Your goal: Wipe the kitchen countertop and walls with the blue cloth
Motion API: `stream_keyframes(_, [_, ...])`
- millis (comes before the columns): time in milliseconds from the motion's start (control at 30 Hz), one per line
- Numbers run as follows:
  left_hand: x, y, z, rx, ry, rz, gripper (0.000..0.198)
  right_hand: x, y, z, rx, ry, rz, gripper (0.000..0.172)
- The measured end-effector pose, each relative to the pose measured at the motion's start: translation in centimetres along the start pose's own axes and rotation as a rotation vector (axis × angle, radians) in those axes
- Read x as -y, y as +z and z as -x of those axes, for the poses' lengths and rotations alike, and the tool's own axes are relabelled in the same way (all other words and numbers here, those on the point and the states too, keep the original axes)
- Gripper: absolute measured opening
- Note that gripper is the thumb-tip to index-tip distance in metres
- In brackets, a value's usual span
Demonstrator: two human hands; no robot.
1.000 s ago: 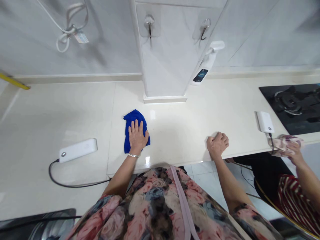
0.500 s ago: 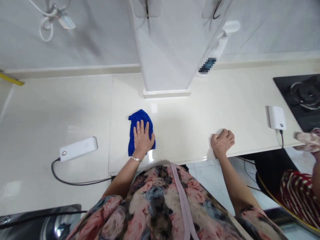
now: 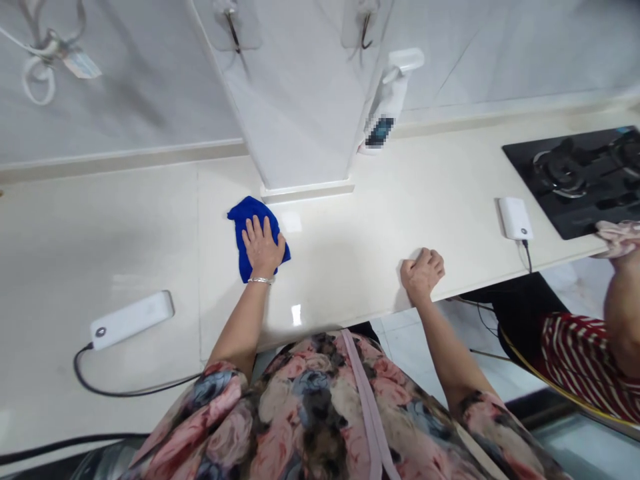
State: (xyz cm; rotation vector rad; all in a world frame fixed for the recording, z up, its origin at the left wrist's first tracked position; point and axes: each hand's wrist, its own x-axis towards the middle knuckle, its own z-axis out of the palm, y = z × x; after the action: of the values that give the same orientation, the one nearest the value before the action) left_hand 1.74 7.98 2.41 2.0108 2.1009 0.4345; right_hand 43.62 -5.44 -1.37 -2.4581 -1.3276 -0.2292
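Observation:
My left hand (image 3: 263, 248) lies flat on a blue cloth (image 3: 241, 243), fingers spread, pressing it to the pale countertop (image 3: 340, 260). The cloth sticks out past the fingers on the left and at the top, close to the foot of the wall pillar. Farther right, my right hand (image 3: 423, 275) rests on the counter near its front edge, fingers curled into a loose fist. Nothing shows in that fist.
White power banks with black cables lie to the left (image 3: 133, 320) and right (image 3: 516, 219). A white bottle (image 3: 387, 100) stands beside the pillar (image 3: 305, 100). At the right are a black gas hob (image 3: 560, 177) and another person's hand with a pinkish cloth (image 3: 620, 237).
My left hand and the blue cloth have slid away from me across the counter, toward the pillar. My right hand stays curled on the counter. The camera view has turned to the right.

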Motion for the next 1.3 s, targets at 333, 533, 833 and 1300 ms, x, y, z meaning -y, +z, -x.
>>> stream_keyframes(333, [-3.1, 0.2, 9.6, 0.045, 0.042, -0.039, 0.072, -0.8, 0.4, 0.0, 0.019, -0.032, -0.07, 0.059])
stream_keyframes(533, [-7.2, 1.2, 16.4, 0.109, 0.121, -0.025, 0.073, -0.9, 0.5, 0.1, 0.047, -0.023, -0.098, 0.06])
stream_keyframes(833, [-12.3, 4.4, 18.4, 0.072, 0.207, 0.067, 0.077, -2.2, 0.9, 0.5, 0.03, -0.075, -0.186, 0.059])
stream_keyframes(1300, [-2.9, -1.1, 22.2, 0.072, 0.117, -0.021, 0.061, -2.9, 1.5, 0.7, 0.008, -0.097, -0.247, 0.055])
